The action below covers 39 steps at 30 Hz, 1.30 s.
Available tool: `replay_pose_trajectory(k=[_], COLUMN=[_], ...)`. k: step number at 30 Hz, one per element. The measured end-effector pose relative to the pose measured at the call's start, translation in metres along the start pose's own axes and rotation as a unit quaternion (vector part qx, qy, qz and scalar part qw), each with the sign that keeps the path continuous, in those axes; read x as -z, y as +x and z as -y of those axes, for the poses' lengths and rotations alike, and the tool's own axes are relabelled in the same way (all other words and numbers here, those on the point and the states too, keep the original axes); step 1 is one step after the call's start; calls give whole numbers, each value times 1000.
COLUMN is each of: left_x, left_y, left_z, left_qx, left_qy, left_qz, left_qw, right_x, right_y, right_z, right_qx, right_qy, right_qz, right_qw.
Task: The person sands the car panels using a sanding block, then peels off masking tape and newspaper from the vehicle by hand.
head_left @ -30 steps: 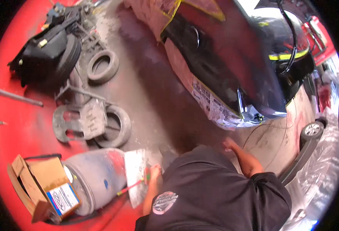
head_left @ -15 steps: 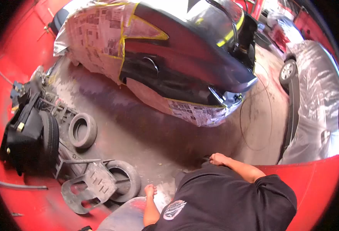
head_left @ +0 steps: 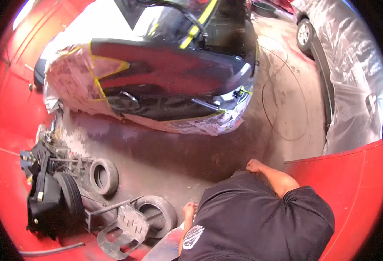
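Observation:
My left hand [head_left: 190,209] hangs low beside my black shirt [head_left: 252,217], its fingers loosely curled. Nothing shows in it. Nearest to it is a worn tire [head_left: 170,216] on the floor. My right hand [head_left: 254,165] is held in front of my body, bent in at the wrist and closed like a fist; no object is visible in it. Neither hand touches the dark car door panel [head_left: 165,69] ahead, which belongs to a car partly wrapped in newspaper [head_left: 72,80] and yellow tape.
To the left lie a grey metal bracket [head_left: 124,230], another tire [head_left: 104,176] and a black plastic part [head_left: 48,204]. A hose [head_left: 264,100] loops across the floor on the right, near a plastic-covered car [head_left: 352,82]. Red walls [head_left: 356,182] flank both sides.
My view has turned: the masked car has shifted left and up, the floor parts right and down. My left hand sits closer to my body; both hands remain curled.

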<state>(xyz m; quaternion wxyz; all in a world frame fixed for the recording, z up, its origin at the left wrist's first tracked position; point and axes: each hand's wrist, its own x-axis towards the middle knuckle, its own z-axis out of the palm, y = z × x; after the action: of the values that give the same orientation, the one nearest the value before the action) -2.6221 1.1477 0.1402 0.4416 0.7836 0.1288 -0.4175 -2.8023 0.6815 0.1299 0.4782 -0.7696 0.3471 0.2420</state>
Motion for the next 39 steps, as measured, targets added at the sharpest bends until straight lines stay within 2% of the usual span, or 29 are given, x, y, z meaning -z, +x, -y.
replay_pose_trajectory(k=[2, 4, 7, 9, 10, 12, 16, 17, 19, 21, 22, 23, 24, 26, 27, 29, 31, 32, 33, 34, 36, 37, 39], left_x=[-17, -32, -52, -77, -93, -110, -130, -133, -139, -134, -134, -134, -134, -138, -143, -156, -174, -186, -200, -215, -248, -266, -304], left_y=[11, 18, 56, 19, -3, -4, -10, -2, 22, 78, 82, 100, 105, 113, 113, 108, 106, 106, 104, 102, 101, 110, 145], left_z=[7, 14, 26, -32, -71, -95, -148, -154, -151, -123, -133, -129, -133, -143, -151, -168, -181, -188, -194, -204, -213, -204, -187], left_qx=[-24, -67, -23, 3, 18, 8, -63, -41, 5, 55, 42, 83, 94, 104, 105, 105, 109, 110, 122, 126, 134, 126, 47], left_qy=[39, 75, 88, 101, 106, 93, 170, 161, 141, 138, 193, 166, 167, 186, 197, 212, 229, 236, 237, 257, 298, 272, 308], left_qz=[22, 29, 61, 53, 49, 62, 124, 137, 162, 209, 204, 199, 175, 191, 210, 242, 242, 243, 232, 236, 245, 230, 285], left_qw=[999, 995, 994, 993, 993, 994, 976, 977, 977, 967, 959, 962, 966, 958, 952, 941, 937, 934, 936, 929, 913, 926, 907], right_x=[14, 21, 37, 45, 57, 69, 69, 63, 61, 63, 59, 53, 50, 67, 81, 123, 127, 127, 126, 130, 149, 167, 232], right_y=[-1, 12, 20, 19, 21, 19, 16, 17, 2, -19, -28, -43, -58, -59, -60, -66, -45, -27, -7, 7, 19, 28, 26], right_z=[-14, -45, -98, -121, -129, -150, -208, -213, -194, -172, -160, -153, -152, -140, -141, -130, -182, -225, -274, -304, -329, -342, -341], right_qx=[11, 72, 152, 200, 223, 249, 230, 215, 56, -15, -1, 13, -13, -44, -61, -199, -174, -56, 62, 176, 95, 56, -55], right_qy=[12, -48, -103, -239, -358, -466, -471, -480, -260, -120, -95, -67, -44, -3, 4, 127, 139, -10, -157, -298, -211, -164, 67], right_qz=[-12, -3, -9, 29, 72, 88, 15, 4, 1, -56, -112, -165, -200, -277, -258, -135, -149, -153, -155, -153, -227, -261, -171], right_qw=[1000, 996, 983, 950, 904, 845, 851, 850, 964, 991, 989, 984, 979, 960, 964, 962, 964, 987, 973, 926, 946, 950, 982])
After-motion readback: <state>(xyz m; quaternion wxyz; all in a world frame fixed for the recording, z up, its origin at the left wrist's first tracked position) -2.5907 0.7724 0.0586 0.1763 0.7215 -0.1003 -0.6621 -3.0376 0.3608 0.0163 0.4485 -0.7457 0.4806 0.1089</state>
